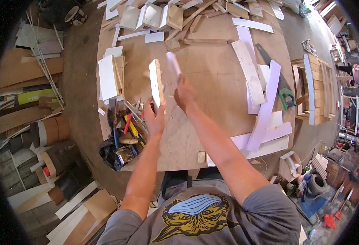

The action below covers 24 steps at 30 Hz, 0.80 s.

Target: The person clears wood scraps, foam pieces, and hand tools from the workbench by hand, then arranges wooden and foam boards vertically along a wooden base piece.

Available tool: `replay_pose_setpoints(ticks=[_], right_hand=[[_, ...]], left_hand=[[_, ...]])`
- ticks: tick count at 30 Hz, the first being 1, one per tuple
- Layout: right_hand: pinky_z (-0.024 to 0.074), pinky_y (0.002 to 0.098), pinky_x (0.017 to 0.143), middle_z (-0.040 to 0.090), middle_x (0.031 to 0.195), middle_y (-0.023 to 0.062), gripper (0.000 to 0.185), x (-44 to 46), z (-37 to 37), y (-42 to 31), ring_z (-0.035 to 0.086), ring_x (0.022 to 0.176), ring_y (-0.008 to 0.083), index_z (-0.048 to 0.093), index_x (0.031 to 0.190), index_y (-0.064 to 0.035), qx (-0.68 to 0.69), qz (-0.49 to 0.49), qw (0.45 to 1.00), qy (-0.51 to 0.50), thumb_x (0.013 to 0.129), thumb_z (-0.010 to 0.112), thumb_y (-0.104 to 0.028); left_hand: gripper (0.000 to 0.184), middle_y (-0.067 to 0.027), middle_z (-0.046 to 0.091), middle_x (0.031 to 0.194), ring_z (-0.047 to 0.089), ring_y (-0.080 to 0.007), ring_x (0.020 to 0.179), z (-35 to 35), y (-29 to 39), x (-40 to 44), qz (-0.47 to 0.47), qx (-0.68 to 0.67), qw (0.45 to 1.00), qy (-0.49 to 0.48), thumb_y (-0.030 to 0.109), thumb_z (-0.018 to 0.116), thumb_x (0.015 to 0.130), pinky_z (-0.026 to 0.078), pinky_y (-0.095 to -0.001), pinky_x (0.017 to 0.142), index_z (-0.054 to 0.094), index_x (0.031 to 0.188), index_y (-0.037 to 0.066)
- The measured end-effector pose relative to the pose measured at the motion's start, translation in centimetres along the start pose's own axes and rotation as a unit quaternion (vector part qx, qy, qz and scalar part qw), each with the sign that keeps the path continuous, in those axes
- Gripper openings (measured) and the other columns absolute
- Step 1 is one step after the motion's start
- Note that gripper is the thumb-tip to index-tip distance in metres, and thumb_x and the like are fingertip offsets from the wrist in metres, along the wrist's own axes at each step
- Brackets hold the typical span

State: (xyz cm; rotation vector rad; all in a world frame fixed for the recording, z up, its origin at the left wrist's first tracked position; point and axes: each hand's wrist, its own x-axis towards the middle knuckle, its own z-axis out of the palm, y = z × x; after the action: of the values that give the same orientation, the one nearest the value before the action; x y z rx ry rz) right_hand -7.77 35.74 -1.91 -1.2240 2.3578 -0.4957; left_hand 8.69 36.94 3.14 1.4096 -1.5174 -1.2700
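My left hand [155,116] grips the lower end of a short wooden board [156,83] with a white face and a bare wood edge, standing on its edge over the plywood tabletop [212,90]. Just to the right, my right hand [185,94] is closed around a short pale strip [173,62], smeared by motion and apart from the board. Beside my left hand lie several hand tools, among them a yellow-handled one [133,128] and a red one [127,123].
White board pieces [108,77] are stacked on the left. Offcuts and box-like pieces [151,15] cover the far end. Long white boards [265,106] and a green-handled handsaw [286,97] lie right. A black plastic bag [110,155] sits at the near left corner.
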Motion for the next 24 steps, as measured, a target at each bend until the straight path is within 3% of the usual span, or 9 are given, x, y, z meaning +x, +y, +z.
replay_pose_setpoints(ticks=[2,4,6,9,15,16,17,20,24], right_hand=[[0.0578,0.0541,0.085,0.071,0.112,0.0271,0.051,-1.5,-2.8,2.4,0.071,0.102,0.0429,0.045,0.152,-0.0045,0.144,0.188,0.971,0.033,0.101,0.047,-0.014],[0.0599,0.0504,0.082,0.066,0.123,0.0230,0.061,-3.9,-6.1,8.0,0.072,0.100,0.0401,0.042,0.155,-0.0057,0.178,0.195,0.962,0.067,0.097,0.060,-0.014],[0.0612,0.0496,0.076,0.061,0.131,0.0181,0.066,-6.5,-8.8,12.7,0.072,0.094,0.0389,0.047,0.153,-0.0080,-0.153,0.133,0.969,0.142,0.092,0.070,-0.017],[0.0618,0.0488,0.070,0.060,0.129,0.0143,0.069,-7.5,-5.2,16.4,0.073,0.088,0.0360,0.044,0.156,-0.0087,-0.279,0.135,0.942,0.126,0.093,0.068,-0.019],[0.0565,0.0454,0.058,0.066,0.113,0.0180,0.076,-8.5,7.0,1.5,0.072,0.077,0.0322,0.040,0.161,-0.0095,-0.169,0.066,0.977,0.108,0.090,0.066,-0.014],[0.0550,0.0447,0.058,0.068,0.113,0.0188,0.076,-7.7,9.2,-0.3,0.072,0.078,0.0326,0.042,0.159,-0.0089,-0.100,0.058,0.993,0.019,0.088,0.067,-0.012],[0.0554,0.0459,0.059,0.069,0.114,0.0180,0.073,-7.8,10.9,-1.9,0.072,0.077,0.0331,0.045,0.156,-0.0076,-0.054,-0.008,0.993,0.107,0.087,0.067,-0.010],[0.0583,0.0499,0.065,0.072,0.115,0.0173,0.059,-7.9,5.4,-4.8,0.074,0.082,0.0352,0.055,0.147,-0.0080,-0.053,-0.068,0.987,0.132,0.089,0.066,-0.014],[0.0582,0.0535,0.067,0.075,0.093,0.0152,0.033,-7.3,-1.8,2.7,0.074,0.082,0.0377,0.073,0.113,-0.0098,-0.080,0.211,0.973,0.041,0.098,0.062,-0.037]], left_hand=[[0.058,-0.0139,0.064,0.108,0.061,-0.0222,0.096,-0.8,0.4,-0.2,0.003,-0.012,1.000,-0.006,0.027,0.077,0.094,0.051,-0.0361,0.086,0.056,0.136,-0.006],[0.058,-0.0138,0.064,0.109,0.061,-0.0219,0.096,-1.6,-0.7,-0.3,0.032,-0.001,0.999,-0.001,0.026,0.077,0.093,0.051,-0.0357,0.086,0.057,0.136,-0.006],[0.057,-0.0142,0.064,0.112,0.061,-0.0217,0.098,-2.5,0.3,-1.0,0.012,0.009,1.000,-0.012,0.026,0.078,0.093,0.051,-0.0356,0.087,0.057,0.136,-0.006],[0.057,-0.0151,0.065,0.115,0.062,-0.0219,0.101,-3.4,0.1,-1.6,0.023,0.026,0.999,-0.015,0.026,0.077,0.093,0.051,-0.0355,0.089,0.057,0.135,-0.005],[0.056,-0.0159,0.064,0.121,0.061,-0.0229,0.111,-5.2,1.6,-3.5,-0.006,-0.024,1.000,-0.012,0.023,0.076,0.094,0.049,-0.0370,0.099,0.056,0.137,-0.006],[0.056,-0.0158,0.064,0.122,0.061,-0.0230,0.113,-5.4,2.4,-4.0,-0.014,-0.041,0.999,-0.014,0.022,0.075,0.094,0.049,-0.0373,0.100,0.056,0.137,-0.007],[0.056,-0.0154,0.063,0.126,0.060,-0.0230,0.115,-5.7,0.9,-3.8,0.020,-0.031,0.999,-0.019,0.021,0.074,0.095,0.049,-0.0375,0.101,0.054,0.139,-0.008],[0.058,-0.0155,0.062,0.128,0.061,-0.0232,0.114,-6.0,0.5,-3.8,0.049,-0.033,0.998,-0.008,0.020,0.074,0.096,0.049,-0.0369,0.101,0.051,0.142,-0.008],[0.056,-0.0132,0.062,0.121,0.061,-0.0198,0.107,-6.5,0.9,-4.2,0.003,-0.053,0.998,-0.038,0.018,0.074,0.096,0.050,-0.0347,0.095,0.053,0.140,-0.008]])
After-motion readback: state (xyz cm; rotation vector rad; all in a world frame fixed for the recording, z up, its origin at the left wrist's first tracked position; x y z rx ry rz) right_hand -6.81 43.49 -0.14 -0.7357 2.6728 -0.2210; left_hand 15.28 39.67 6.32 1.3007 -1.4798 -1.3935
